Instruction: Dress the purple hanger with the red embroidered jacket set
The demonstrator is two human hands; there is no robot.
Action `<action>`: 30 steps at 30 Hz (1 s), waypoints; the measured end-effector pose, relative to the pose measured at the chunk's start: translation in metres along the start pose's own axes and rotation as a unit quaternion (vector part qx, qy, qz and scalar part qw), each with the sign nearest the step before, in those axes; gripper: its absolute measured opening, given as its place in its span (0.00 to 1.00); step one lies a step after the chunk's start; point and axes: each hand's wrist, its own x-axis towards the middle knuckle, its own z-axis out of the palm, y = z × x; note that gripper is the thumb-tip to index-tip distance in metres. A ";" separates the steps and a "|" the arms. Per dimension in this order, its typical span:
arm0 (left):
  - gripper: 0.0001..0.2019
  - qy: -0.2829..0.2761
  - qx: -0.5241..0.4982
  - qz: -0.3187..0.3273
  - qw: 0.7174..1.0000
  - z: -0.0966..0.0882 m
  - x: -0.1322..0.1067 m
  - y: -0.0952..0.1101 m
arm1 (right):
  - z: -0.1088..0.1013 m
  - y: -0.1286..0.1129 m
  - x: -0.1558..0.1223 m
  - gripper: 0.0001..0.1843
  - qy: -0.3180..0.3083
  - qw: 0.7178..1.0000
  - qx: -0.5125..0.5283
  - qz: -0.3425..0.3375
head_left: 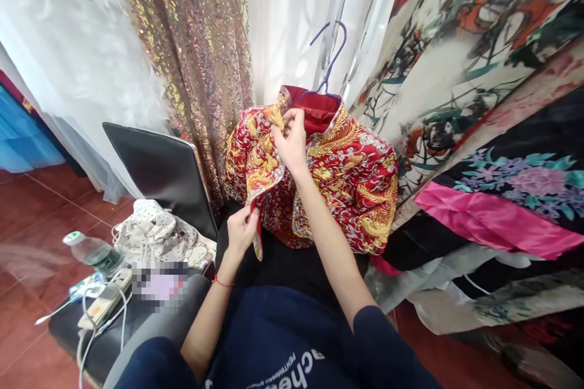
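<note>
Gold sequined cloth (196, 30) hangs far left. Right of it, nearer me: red embroidered jacket (353, 173), purple hanger (328, 75) in its collar. My right hand (292, 138) pinches the front edge by the collar; my left hand (241, 232), nearer, grips that panel's lower corner.

Red jacket (347, 164), gold-and-silver embroidery (351, 161)

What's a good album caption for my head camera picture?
Left hand and right hand holding a gold-embroidered red jacket on a purple hanger.
</note>
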 end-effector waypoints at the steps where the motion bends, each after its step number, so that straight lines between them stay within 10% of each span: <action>1: 0.21 -0.013 0.008 0.021 1.000 0.011 -0.002 0.007 | -0.007 -0.005 0.006 0.17 -0.001 1.000 0.001 -0.029; 7: 0.12 -0.222 0.046 0.009 0.974 0.112 -0.009 0.032 | -0.073 -0.002 0.011 0.21 0.018 0.983 -0.152 -0.105; 11: 0.09 -0.240 0.044 -0.064 0.968 0.164 0.000 0.011 | -0.105 0.031 -0.007 0.23 -0.005 0.935 -0.344 -0.084; 16: 0.06 -0.243 0.021 -0.120 0.962 0.182 0.010 -0.029 | -0.108 0.057 -0.018 0.23 -0.054 0.906 -0.407 -0.101; 21: 0.07 -0.248 -0.024 -0.168 0.954 0.182 0.021 -0.051 | -0.097 0.059 -0.074 0.18 0.040 0.928 -0.361 -0.080; 25: 0.07 -0.232 -0.099 -0.222 0.942 0.177 0.024 -0.069 | -0.079 0.087 -0.159 0.09 0.097 0.977 -0.105 0.160; 27: 0.07 -0.215 -0.140 -0.263 0.930 0.176 0.018 -0.080 | -0.065 0.110 -0.196 0.07 0.115 0.900 0.101 0.409; 30: 0.05 -0.182 -0.195 -0.358 0.895 0.177 -0.001 -0.100 | -0.044 0.142 -0.235 0.06 0.107 0.812 0.168 0.549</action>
